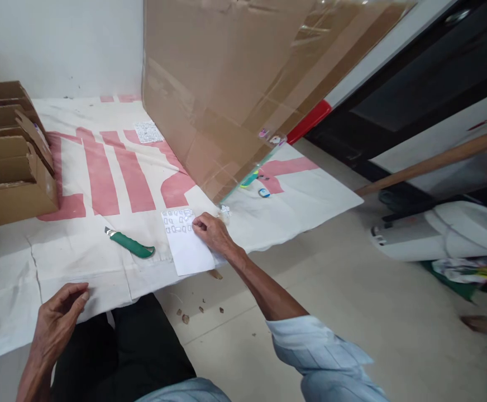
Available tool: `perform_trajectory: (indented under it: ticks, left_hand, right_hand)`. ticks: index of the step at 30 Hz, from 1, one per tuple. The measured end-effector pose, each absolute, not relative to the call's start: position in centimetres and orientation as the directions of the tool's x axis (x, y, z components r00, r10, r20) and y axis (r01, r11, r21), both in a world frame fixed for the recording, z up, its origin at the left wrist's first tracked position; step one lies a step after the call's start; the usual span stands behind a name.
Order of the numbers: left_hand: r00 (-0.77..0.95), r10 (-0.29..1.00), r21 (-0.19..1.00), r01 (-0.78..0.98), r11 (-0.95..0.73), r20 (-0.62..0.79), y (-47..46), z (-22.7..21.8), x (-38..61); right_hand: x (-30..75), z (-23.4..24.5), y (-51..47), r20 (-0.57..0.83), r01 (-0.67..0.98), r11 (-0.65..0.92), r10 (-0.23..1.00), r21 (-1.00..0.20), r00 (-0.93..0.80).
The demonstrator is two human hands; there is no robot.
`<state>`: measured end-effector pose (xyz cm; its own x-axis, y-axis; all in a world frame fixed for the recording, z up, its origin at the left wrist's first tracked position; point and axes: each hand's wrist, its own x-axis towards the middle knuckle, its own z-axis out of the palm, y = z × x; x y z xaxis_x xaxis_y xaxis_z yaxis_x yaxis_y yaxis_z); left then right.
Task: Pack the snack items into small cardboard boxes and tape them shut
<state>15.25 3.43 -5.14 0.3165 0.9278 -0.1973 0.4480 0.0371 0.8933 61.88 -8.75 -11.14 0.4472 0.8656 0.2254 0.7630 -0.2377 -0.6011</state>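
My right hand rests at the right edge of a white sheet with small outlined shapes in rows on its upper part. Its fingertips are pinched together; whatever they may hold is too small to make out. Beside that hand lies a small white clump. My left hand hovers at the table's front edge, fingers loosely curved and thumb apart, holding nothing. Between the two hands lies a green utility knife with its metal tip pointing to the upper left.
A large taped cardboard box stands tilted at the back. Open small cartons sit at left. A patterned white card, a tape roll and a green-yellow item lie nearby. A white bucket is at right.
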Motion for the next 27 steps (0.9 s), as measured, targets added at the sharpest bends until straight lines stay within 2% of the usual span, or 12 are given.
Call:
perform_trajectory:
  ticks: [6, 16, 19, 23, 27]
  left_hand:
    - [0.297, 0.927, 0.923, 0.368, 0.11, -0.228, 3.7, -5.0, 15.6]
    - [0.29, 0.95, 0.962, 0.27, 0.034, -0.115, 2.9, -5.3, 15.2]
    - [0.298, 0.953, 0.959, 0.281, -0.032, -0.056, 2.6, -5.5, 14.6]
    - [0.329, 0.944, 0.942, 0.306, -0.136, 0.029, 2.7, -5.8, 13.7]
    - [0.333, 0.936, 0.926, 0.307, -0.222, 0.114, 1.6, -6.0, 13.1]
  right_hand:
    - [61.6, -11.9, -8.5, 0.249, 0.769, -0.245, 0.851, -0.59, 0.462]
    - [59.6, -10.6, -9.6, 0.367, 0.808, -0.245, 0.794, -0.536, 0.485]
    - [57.2, -11.0, -11.2, 0.396, 0.842, -0.223, 0.804, -0.491, 0.444]
    - [54.8, -11.8, -12.5, 0.425, 0.908, -0.206, 0.83, -0.365, 0.36]
    - [54.8, -12.5, -13.4, 0.451, 0.93, -0.184, 0.833, -0.319, 0.319]
